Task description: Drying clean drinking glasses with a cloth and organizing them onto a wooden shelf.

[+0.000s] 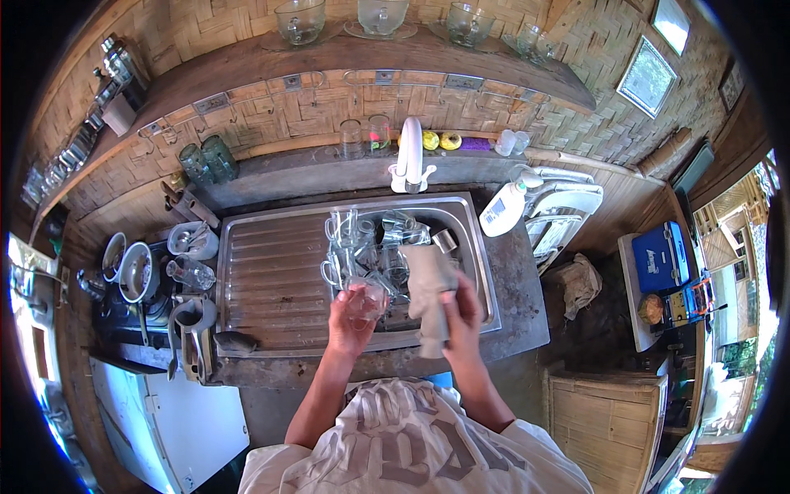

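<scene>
The left hand [349,323] has a clear glass [367,303] in its fingers, and the right hand [463,319] grips a beige cloth [428,284] just beside it! Beyond them, glass mugs [347,229] cluster at the steel sink [489,284], a white tap [410,148] behind, a white bottle [504,211] standing to the right.

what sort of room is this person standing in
Most likely a kitchen, seemingly a rustic one with woven wall panels: a steel sink unit with a white tap, glass mugs clustered at the basin, and a wooden shelf of glassware above.
</scene>
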### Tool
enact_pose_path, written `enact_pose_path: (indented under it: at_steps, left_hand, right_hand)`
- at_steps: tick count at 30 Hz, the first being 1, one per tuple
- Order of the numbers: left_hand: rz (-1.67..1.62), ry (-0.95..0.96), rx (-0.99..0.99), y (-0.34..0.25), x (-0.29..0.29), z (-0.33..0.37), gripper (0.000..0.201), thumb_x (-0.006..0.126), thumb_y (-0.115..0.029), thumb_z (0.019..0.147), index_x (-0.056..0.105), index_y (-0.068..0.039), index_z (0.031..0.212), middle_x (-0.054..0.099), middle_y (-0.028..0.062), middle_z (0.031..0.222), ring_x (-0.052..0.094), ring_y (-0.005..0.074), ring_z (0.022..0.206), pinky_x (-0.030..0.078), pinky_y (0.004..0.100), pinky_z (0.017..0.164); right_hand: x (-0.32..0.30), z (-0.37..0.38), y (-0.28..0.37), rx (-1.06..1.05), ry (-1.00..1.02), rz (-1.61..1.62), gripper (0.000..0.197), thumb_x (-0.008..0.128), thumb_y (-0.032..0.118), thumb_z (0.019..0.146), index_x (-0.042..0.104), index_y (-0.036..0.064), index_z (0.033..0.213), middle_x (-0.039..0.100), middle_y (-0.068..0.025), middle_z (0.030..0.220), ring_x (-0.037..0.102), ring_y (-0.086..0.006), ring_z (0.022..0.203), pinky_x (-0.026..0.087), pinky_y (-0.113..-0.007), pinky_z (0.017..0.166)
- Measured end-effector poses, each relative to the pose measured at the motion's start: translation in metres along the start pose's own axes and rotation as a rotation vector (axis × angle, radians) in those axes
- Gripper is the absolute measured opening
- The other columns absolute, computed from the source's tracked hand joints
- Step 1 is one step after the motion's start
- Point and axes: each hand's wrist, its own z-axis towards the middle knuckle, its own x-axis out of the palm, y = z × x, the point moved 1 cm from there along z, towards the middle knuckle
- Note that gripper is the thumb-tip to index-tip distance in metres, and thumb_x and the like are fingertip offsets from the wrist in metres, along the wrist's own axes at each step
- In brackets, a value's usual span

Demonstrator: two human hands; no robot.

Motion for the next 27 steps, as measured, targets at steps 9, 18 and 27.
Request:
enact_pose_path:
  at_steps: [9, 18, 27]
  left_hand:
    - [-0.053, -0.054, -0.203, -0.003, 0.003, 0.002, 0.060, 0.041, -0.056, 0.099, 0.054, -0.007, 0.132, 0.064, 0.0130, 0.120, 0.065, 0.0284, 0.108, 0.054, 0.0428, 0.093]
    - [-0.228, -0.018, -0.210, 0.024, -0.025, -0.003, 0.042, 0.033, -0.034, 0.106, 0.053, -0.006, 0.130, 0.062, 0.0123, 0.122, 0.065, 0.0260, 0.108, 0.054, 0.0390, 0.094]
    - [0.417, -0.268, 0.073, 0.007, 0.018, -0.007, 0.042, 0.042, -0.037, 0.108, 0.061, -0.001, 0.117, 0.066, 0.0054, 0.098, 0.063, 0.0132, 0.085, 0.052, 0.0288, 0.078]
  right_hand:
    - [0.046, -0.003, -0.008, -0.459, 0.369, -0.971, 0.037, 0.078, 0.023, 0.082, 0.065, 0.0079, 0.114, 0.055, -0.0143, 0.137, 0.058, -0.0350, 0.109, 0.050, -0.045, 0.090]
    - [0.054, 0.002, -0.030, -0.934, 0.359, -1.028, 0.039, 0.077, 0.025, 0.077, 0.066, 0.0087, 0.111, 0.066, -0.0069, 0.126, 0.061, -0.0337, 0.104, 0.049, -0.044, 0.088]
    - [0.054, 0.007, -0.049, -0.631, 0.265, -0.696, 0.030, 0.067, 0.011, 0.085, 0.063, -0.0043, 0.111, 0.066, -0.0224, 0.117, 0.068, -0.0378, 0.099, 0.055, -0.041, 0.085]
